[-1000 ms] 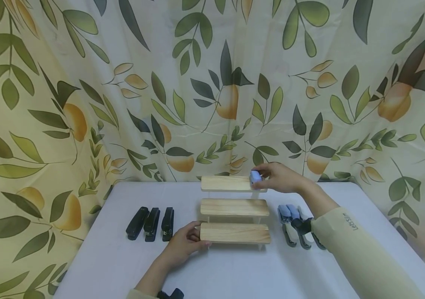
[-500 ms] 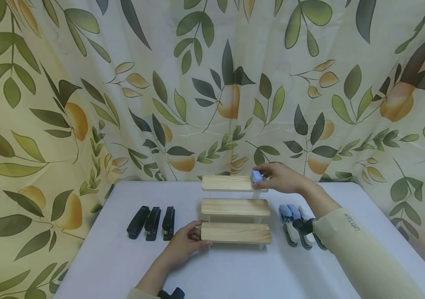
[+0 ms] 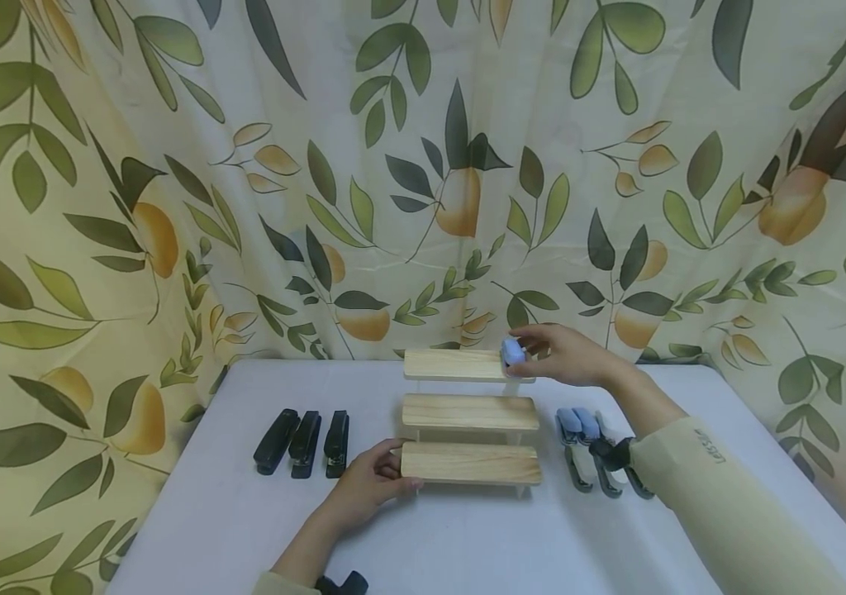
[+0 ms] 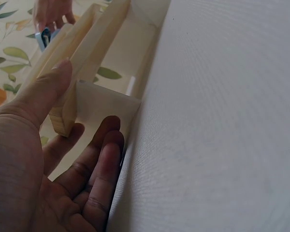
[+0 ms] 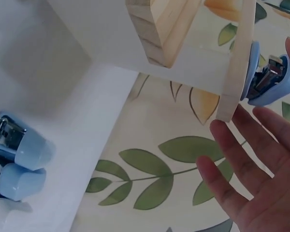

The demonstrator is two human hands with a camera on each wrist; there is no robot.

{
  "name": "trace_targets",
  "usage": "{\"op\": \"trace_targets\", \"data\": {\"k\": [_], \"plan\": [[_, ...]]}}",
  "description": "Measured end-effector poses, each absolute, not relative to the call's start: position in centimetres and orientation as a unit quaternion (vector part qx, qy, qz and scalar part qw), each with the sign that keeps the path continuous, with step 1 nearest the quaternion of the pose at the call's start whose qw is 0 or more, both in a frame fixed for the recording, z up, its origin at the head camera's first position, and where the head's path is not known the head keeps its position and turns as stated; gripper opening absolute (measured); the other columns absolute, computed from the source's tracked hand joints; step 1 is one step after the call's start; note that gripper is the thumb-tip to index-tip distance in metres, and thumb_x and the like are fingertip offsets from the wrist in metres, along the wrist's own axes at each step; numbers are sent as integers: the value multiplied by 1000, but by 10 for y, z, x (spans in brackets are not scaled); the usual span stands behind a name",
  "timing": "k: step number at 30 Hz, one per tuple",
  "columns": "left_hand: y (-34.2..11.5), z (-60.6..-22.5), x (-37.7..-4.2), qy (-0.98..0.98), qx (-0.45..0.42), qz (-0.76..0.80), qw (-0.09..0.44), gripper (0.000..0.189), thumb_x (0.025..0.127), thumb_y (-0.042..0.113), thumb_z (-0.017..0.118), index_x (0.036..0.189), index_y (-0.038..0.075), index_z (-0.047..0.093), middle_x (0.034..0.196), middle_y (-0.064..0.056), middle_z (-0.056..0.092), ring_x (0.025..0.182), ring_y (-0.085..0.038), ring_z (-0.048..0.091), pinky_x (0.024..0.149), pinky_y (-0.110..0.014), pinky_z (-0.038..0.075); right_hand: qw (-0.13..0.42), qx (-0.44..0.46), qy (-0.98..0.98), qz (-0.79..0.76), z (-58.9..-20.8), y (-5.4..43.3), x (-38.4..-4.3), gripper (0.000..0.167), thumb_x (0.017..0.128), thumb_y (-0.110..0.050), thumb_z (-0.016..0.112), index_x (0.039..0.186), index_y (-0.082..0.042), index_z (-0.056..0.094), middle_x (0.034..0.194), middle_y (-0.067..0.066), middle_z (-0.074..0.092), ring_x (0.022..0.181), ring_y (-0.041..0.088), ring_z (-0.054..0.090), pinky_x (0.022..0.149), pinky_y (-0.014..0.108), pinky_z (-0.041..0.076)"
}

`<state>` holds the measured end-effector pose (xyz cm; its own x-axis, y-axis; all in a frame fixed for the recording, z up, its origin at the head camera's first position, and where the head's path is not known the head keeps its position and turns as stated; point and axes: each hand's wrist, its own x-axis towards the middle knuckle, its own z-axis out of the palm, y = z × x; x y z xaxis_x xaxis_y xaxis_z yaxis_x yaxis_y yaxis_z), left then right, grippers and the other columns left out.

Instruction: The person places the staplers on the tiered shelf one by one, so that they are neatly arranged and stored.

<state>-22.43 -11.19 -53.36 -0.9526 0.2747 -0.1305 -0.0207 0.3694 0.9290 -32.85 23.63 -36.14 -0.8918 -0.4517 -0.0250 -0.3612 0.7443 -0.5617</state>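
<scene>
Noting, by my judgement, a placing step on the top tier. The right hand [image 3: 567, 355] is pinching a small light-blue plastic stapler [image 3: 513, 352], which is standing at the right end of the pale wooden top board [image 3: 453, 364]; in the right wrist view its base is appearing to touch the wood. The left hand [image 3: 367, 487] is grasping the left end of the pale wooden lowest board [image 3: 471, 463] between thumb and fingers, probably bracing the whole three-tier wooden stand [image 3: 471, 412].

Technique: I am favouring a firm left brace, since a push so near one end is likely loading the stand unevenly. Right-hand pressure is best going lightly and straight down, with the base seating flat before the grip is loosening. The stapler is sitting close to the board's end, so checking for overhang is paying off. On release, thumb and fingers are best parting evenly; one lagging fingertip is risking a twist or a topple.

Surroundings: three long black staplers [image 3: 305, 445] are lying left of the stand, and two more light-blue staplers [image 3: 586, 423] are lying to its right, beside white-topped ones [image 3: 582, 467], on the white cloth-covered table [image 3: 468, 545]
</scene>
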Motion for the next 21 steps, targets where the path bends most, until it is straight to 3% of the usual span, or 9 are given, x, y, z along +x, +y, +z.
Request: {"op": "trace_targets", "data": {"k": [11, 21], "plan": [[-112, -533, -224, 817, 75, 555, 134, 78, 81, 47, 87, 147, 22, 56, 106, 0, 68, 96, -18, 61, 85, -34, 52, 60, -214, 937, -269, -363, 256, -323, 76, 91, -48, 78, 148, -6, 53, 140, 16, 63, 126, 38, 60, 102, 57, 51], [-112, -532, -224, 818, 69, 554, 136, 77, 81, 48, 86, 147, 23, 56, 104, 1, 68, 96, -18, 61, 84, -33, 51, 64, -213, 939, -264, -372, 277, -316, 75, 93, -41, 77, 149, 1, 49, 140, 21, 62, 128, 42, 60, 102, 58, 52]]}}
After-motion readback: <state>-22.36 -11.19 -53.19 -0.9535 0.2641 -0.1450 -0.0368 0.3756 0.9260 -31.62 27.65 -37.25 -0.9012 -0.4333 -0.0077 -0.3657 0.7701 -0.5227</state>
